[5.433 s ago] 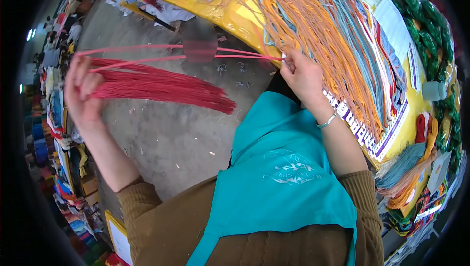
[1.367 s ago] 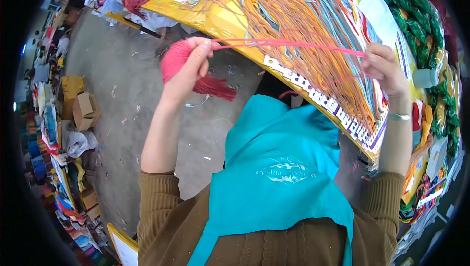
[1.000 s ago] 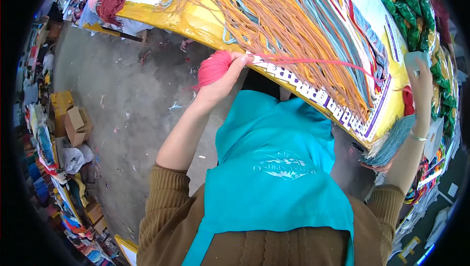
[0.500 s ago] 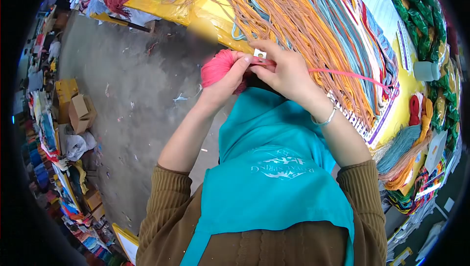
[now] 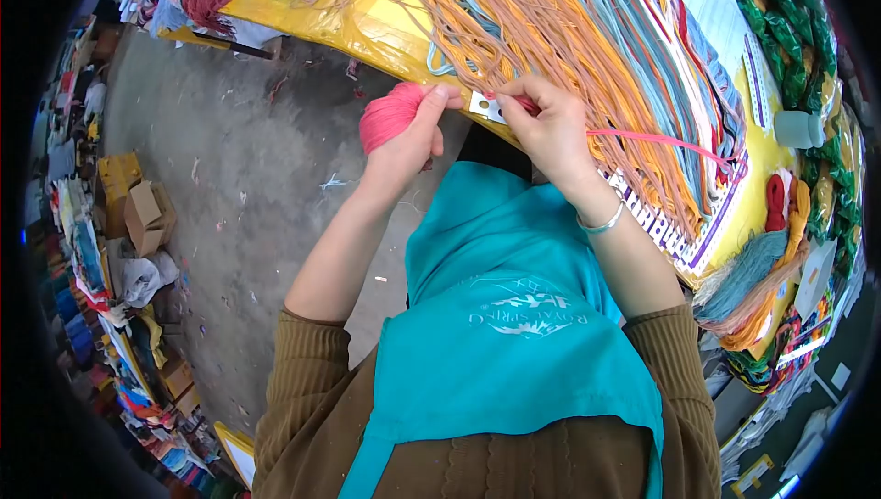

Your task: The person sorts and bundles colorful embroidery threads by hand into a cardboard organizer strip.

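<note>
Left hand upper centre, skein bunched against its left side; thumb and index tips pressed together, can't tell if a thread is between them. Right hand just right of centre, thumb and index pinching a bit of pink at the right end of a white card; other fingers curled, exact grip part hidden. The card sits at the edge of the table, one round hole showing, between the two hands. Pink strand goes from the right hand across the orange threads to the frame's right side. More punched strip shows lower right along the edge; the hand hides whether it joins the card.

Doing this well, my judgement: pinch the pink close to the tip so it doesn't splay, and line it up square with the hole. Hold the skein near the card so the pink stays slack; a hard pull would likely shift the card. Brace the card against the table edge. Loose orange ends nearby could snag, so work clear of them.
</note>
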`<state>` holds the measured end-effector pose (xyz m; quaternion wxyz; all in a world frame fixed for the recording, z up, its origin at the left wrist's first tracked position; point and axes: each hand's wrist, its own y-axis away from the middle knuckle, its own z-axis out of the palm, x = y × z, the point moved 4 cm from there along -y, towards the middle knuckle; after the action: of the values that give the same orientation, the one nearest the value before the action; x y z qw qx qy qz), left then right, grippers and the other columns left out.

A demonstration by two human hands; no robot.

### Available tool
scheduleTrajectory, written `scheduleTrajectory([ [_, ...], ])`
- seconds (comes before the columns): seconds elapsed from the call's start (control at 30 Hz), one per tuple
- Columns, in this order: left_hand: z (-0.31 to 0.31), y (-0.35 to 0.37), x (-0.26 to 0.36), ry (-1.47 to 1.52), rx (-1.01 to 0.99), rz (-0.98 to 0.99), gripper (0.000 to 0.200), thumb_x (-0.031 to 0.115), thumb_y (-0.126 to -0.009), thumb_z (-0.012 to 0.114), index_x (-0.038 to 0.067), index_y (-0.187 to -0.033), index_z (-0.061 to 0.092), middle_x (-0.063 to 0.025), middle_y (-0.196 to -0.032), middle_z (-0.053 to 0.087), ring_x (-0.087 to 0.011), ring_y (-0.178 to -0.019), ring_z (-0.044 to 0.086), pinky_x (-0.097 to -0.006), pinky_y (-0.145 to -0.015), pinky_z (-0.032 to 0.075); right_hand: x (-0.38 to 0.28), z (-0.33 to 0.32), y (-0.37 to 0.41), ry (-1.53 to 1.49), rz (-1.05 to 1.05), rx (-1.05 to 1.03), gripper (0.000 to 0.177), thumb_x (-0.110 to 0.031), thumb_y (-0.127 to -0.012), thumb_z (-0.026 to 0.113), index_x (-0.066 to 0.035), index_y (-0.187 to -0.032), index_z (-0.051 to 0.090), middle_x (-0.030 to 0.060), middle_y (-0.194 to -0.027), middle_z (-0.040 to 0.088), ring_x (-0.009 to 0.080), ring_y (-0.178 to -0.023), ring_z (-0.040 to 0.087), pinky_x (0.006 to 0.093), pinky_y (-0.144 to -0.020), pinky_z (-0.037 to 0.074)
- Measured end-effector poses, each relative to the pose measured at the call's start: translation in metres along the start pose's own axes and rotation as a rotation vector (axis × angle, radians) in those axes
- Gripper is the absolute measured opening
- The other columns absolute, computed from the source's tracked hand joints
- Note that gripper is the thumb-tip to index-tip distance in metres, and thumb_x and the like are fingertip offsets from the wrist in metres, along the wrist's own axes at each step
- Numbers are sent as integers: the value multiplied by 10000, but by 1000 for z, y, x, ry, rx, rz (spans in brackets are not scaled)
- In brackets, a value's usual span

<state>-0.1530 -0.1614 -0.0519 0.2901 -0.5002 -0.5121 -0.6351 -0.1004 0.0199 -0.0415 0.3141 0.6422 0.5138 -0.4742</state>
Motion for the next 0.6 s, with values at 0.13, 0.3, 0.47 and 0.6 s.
scheduleTrajectory([
  [0.13, 5, -2, 15, -75, -73, -49, 221, 163, -958, 579, -21, -1040, 671, -47, -865, 703, -23, -465, 428, -193, -407, 320, 0, 0, 0, 17, 0, -14, 104, -102, -843, 673, -13, -898, 679, 114, -689, 643, 151, -603, 597, 303, -574, 481],
  [0.3, 10, -14, 2, 66, -223, -93, 168, 116, -935, 593, -7, -1017, 673, -20, -785, 678, -15, -470, 430, -184, -410, 311, 3, 1, -1, 23, 10, -25, 106, -109, -830, 683, -15, -877, 670, 138, -708, 659, 180, -625, 639, 316, -590, 505],
  [0.47, 18, -15, 7, 41, -249, -49, 140, 106, -933, 585, 1, -987, 661, -22, -752, 661, -16, -471, 432, -177, -414, 308, 3, 2, -1, 55, 44, -73, 79, -67, -866, 680, 0, -906, 675, 6, -739, 651, 41, -682, 574, 224, -621, 488],
  [0.6, 23, -18, 10, -12, -332, -109, 132, 113, -936, 579, 9, -975, 652, -27, -719, 650, -20, -470, 436, -181, -420, 316, 6, 3, -1, 20, 41, -78, 81, -70, -865, 683, 2, -901, 674, 3, -738, 654, 45, -696, 578, 226, -624, 487],
])
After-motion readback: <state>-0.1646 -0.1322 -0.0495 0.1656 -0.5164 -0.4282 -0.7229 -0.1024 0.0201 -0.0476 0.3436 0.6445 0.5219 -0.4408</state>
